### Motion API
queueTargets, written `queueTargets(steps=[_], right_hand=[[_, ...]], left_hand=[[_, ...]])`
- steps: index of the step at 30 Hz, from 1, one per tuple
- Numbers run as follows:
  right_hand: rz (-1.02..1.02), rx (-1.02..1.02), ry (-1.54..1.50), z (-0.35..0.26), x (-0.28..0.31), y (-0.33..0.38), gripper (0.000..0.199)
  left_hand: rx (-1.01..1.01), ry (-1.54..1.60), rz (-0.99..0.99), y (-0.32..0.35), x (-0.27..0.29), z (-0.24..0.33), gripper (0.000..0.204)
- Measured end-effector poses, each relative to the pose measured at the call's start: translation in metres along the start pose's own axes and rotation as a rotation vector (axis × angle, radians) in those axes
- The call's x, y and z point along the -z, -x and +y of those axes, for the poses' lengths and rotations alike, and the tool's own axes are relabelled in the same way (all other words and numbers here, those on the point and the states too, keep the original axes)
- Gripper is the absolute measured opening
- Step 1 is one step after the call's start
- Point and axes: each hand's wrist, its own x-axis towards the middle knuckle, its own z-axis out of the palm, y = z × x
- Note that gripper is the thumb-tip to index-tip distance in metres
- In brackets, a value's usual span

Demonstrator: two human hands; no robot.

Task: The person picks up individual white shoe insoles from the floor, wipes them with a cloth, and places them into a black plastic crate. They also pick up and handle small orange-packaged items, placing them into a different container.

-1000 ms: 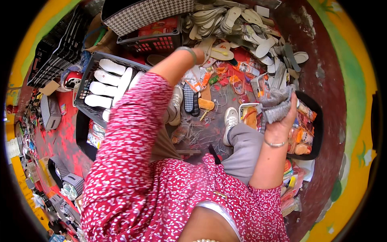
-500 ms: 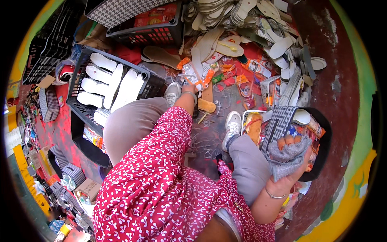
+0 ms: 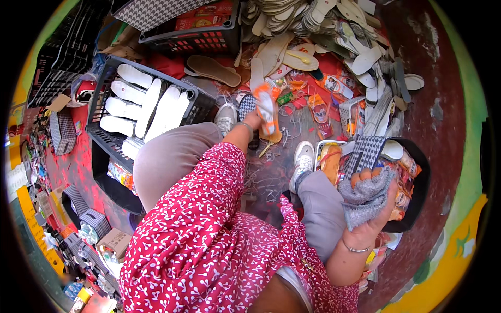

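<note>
- Orange-and-white packet [image 3: 267, 107] sits in the left hand [image 3: 252, 121], just past twelve o'clock as the seated person faces; the fingers look closed on its lower edge, though blur hides exactly how.
- Right hand [image 3: 383, 216], at two o'clock, is wrapped round a grey fluffy bundle [image 3: 368, 201], fingertips folded over its far side.
- For good handling, I'd pinch the packet firmly so it doesn't swing, lift it clear of the loose strings [image 3: 261, 180] on the floor, and grip the bundle lightly so it isn't crushed.
- Between one and two, a white basket [image 3: 334, 142] holds a yellow sole-shaped piece [image 3: 330, 166].
- Beyond the right hand, at two, a black tub [image 3: 425, 180] carries packaged insoles [image 3: 408, 164], a houndstooth piece [image 3: 365, 151] along its left side.
- Between ten and eleven, a dark crate [image 3: 206, 104] holds white insoles [image 3: 121, 107]; at ten, a black box [image 3: 99, 167] contains bright packages [image 3: 124, 180].
- Farthest, between eleven and twelve, another crate [image 3: 198, 41] holds red boxes [image 3: 206, 21].
</note>
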Motion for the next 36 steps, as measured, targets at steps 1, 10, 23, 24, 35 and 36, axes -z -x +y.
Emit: queueTargets(steps=[1,10,23,24,35,36], right_hand=[[-0.018,-0.001,0.001,0.001,-0.003,0.002,0.033],[0.101,-0.028,0.018,0.009,-0.005,0.008,0.036],[0.104,-0.088,0.056,0.018,-0.023,0.003,0.039],[0.125,-0.088,0.07,0.019,-0.024,0.002,0.039],[0.216,-0.127,0.107,0.035,-0.044,0.006,0.039],[0.232,-0.108,0.098,0.038,-0.044,0.005,0.039]], left_hand=[[-0.036,-0.328,-0.065,0.01,-0.008,0.0,0.036],[-0.101,-1.13,-0.129,0.05,-0.041,0.071,0.033],[0.009,-0.985,0.427,-0.053,0.018,0.114,0.04],[0.036,-0.935,0.475,-0.065,0.02,0.106,0.037],[-0.223,-0.492,0.055,-0.132,0.043,0.024,0.062],[-0.233,-0.653,-0.003,-0.118,0.024,0.033,0.055]])
